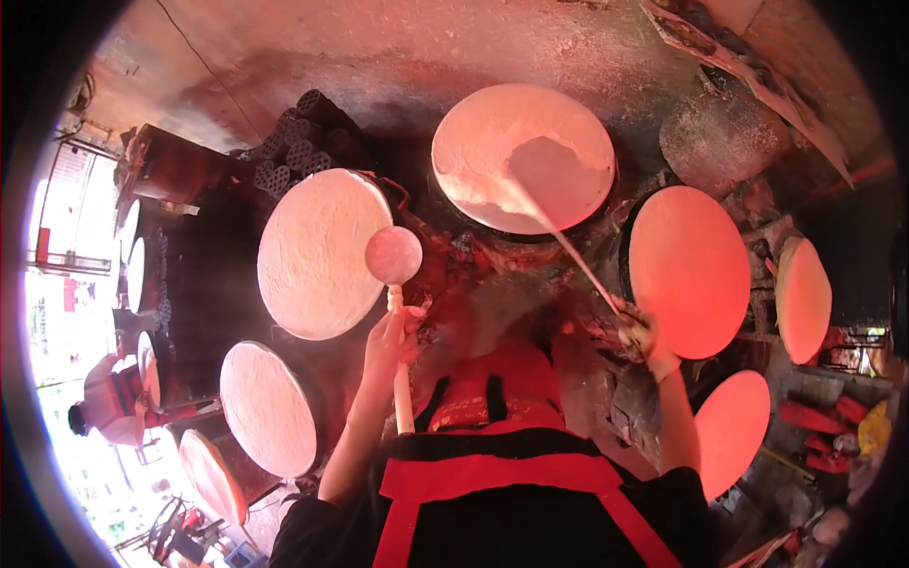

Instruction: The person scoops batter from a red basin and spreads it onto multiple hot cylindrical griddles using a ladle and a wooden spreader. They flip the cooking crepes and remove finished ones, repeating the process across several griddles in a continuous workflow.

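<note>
My left hand (393, 337) grips the light handle of a ladle (393, 255). The ladle's round bowl points up and overlaps the edge of the left griddle (319, 255), whose top bears a pale, wrinkled layer. In my right hand (637, 331) is a long thin stick (579, 259) that slants forward over the middle griddle (561, 167). Its far end is blurred and meets a pale batter-like layer (476, 135). That layer covers the left and far parts of the griddle, around a smoother, darker patch. Close beside my right hand stands another round griddle (689, 270) with a smooth reddish top.
Honeycomb coal briquettes (298, 145) are stacked behind the left griddle. More pale-topped griddles stand at lower left (268, 408), lower right (735, 433) and far right (804, 298). At far left another person (113, 405) is beside a griddle. A wall (355, 42) rises beyond.
</note>
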Motion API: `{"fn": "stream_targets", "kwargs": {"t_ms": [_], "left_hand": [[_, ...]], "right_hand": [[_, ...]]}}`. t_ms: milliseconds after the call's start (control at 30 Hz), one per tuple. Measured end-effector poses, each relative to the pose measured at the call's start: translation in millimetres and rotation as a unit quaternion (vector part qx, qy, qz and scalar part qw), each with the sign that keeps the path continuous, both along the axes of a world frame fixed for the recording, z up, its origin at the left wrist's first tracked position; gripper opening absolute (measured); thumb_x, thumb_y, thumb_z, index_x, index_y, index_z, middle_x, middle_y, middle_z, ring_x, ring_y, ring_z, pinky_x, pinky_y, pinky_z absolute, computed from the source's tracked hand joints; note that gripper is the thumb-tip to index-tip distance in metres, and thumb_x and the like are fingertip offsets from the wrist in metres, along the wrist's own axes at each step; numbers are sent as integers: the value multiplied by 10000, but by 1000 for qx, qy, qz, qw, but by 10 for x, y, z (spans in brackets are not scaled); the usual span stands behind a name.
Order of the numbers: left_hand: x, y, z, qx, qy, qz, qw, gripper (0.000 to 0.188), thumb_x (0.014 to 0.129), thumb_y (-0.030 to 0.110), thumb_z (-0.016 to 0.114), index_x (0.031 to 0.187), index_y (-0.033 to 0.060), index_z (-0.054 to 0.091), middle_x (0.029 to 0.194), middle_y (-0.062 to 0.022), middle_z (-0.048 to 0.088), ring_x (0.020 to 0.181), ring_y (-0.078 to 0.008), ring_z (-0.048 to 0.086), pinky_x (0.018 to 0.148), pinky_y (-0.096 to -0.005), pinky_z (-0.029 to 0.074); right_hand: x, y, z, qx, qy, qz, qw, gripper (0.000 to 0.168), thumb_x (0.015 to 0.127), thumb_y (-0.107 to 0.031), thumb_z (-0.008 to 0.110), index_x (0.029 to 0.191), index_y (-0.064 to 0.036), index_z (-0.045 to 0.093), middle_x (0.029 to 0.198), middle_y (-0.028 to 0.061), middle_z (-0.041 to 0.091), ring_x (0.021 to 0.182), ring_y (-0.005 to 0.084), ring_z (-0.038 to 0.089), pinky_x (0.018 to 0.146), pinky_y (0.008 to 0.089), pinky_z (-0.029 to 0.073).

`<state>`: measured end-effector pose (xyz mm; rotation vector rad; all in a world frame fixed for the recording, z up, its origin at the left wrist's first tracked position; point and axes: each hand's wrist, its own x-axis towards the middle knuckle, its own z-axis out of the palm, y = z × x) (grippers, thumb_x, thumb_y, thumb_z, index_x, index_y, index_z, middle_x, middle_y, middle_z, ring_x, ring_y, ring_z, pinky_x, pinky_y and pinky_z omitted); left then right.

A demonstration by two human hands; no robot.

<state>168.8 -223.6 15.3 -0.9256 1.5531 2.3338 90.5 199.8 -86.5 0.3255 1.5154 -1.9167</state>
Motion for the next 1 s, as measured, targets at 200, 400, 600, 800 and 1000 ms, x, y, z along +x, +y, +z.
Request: {"fn": "stream_targets", "kwargs": {"t_ms": [200, 400, 600, 800, 1000], "left_hand": [[741, -450, -33, 11, 20, 61, 998, 292, 1011, 243, 418, 1022, 11, 595, 751, 31, 406, 491, -24, 312, 415, -174, 227], [1424, -614, 96, -30, 18, 141, 989, 308, 1010, 249, 428, 1013, -9, 595, 675, 50, 388, 449, -2, 271, 376, -161, 189], [1703, -736, 103, -33, 17, 182, 983, 287, 1002, 257, 453, 995, 8, 597, 686, 56, 395, 485, -6, 291, 400, -170, 218], [1516, -545, 132, 7, 43, 111, 993, 275, 1003, 261, 450, 1005, 26, 592, 709, 55, 379, 511, -13, 297, 425, -169, 223], [1280, -219, 201, 18, 52, 65, 996, 313, 1014, 285, 411, 999, 26, 586, 775, 38, 389, 532, -18, 310, 448, -175, 248]], "right_hand": [[-62, -2299, 47, -125, 65, -99, 985, 276, 998, -240, 430, 1254, -144, 463, 562, -71, 362, 387, 43, 331, 331, 209, 265], [-1246, -4187, -382, -32, 116, -184, 976, 290, 1004, -302, 394, 1244, -154, 465, 581, -31, 416, 387, 74, 372, 343, 239, 333], [-222, -4062, -320, -11, 36, -261, 965, 365, 982, -230, 420, 1344, -264, 393, 612, -37, 430, 403, 75, 378, 327, 229, 319], [324, -2884, -134, -30, 18, -265, 964, 321, 1016, -286, 380, 1336, -298, 357, 663, -43, 458, 413, 55, 356, 333, 213, 286], [-110, -2958, 87, -156, 15, -279, 947, 313, 998, -321, 436, 1309, -331, 392, 638, -28, 473, 430, 95, 382, 356, 235, 300]]}}
